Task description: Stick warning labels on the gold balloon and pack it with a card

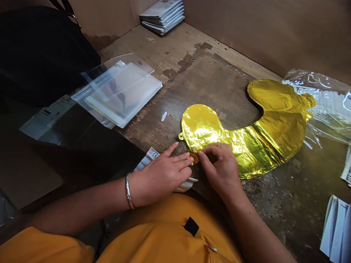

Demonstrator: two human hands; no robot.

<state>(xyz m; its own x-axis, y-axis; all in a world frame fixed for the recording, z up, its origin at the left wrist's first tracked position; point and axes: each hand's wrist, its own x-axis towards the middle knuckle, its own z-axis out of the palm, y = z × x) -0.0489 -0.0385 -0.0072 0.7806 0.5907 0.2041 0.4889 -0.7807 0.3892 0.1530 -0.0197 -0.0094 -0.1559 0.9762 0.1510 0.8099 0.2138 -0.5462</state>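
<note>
A flat gold foil balloon with a curved, number-like shape lies on the worn wooden table. My left hand has its fingers stretched out, their tips resting at the balloon's lower left edge. There, my right hand pinches the foil between thumb and index finger. A small round printed mark shows on the foil between the two hands. Beneath my left hand lies a folded white paper with a CE mark, partly hidden by the hand. The balloon's small tab sticks out at the left.
Clear plastic sleeves are piled at the left, beside a black bag. A stack of folded papers stands in the back corner. Clear plastic packaging lies at the right, and folded leaflets at the lower right. Wooden walls border the table.
</note>
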